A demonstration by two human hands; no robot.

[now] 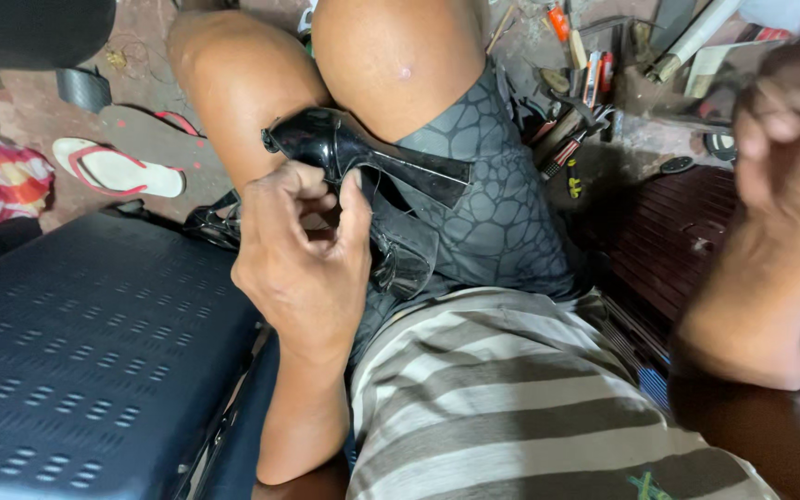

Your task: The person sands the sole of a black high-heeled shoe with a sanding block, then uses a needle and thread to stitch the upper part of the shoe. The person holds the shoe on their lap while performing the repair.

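- Shoe, a glossy black high-heeled one, lay wedged between my two bare knees, its tapered heel pointing off to my right across my grey patterned shorts. Only my legs braced it, so I judged that any shift of a knee could have let it slide down toward the floor.
- Left hand was clamped on the shoe's upper, thumb and fingers pinching the shiny material just below the heel. That patent surface looked slick, and I thought the pinch could have slipped under a hard pull, or creased the upper.
- Right hand was raised well apart from the shoe, blurred at the edge of the view, fingers curled together. Whether they held anything I could not tell. If a fine thread ran from it, a sharp tug could have snapped it or torn the material.
- Tools lay in a loose clutter on the floor just beyond my right thigh. A dropped shoe or a careless reach could have scattered them.
- Flip-flop, white with a red strap, sat well apart beyond the dark perforated seat and posed little risk.
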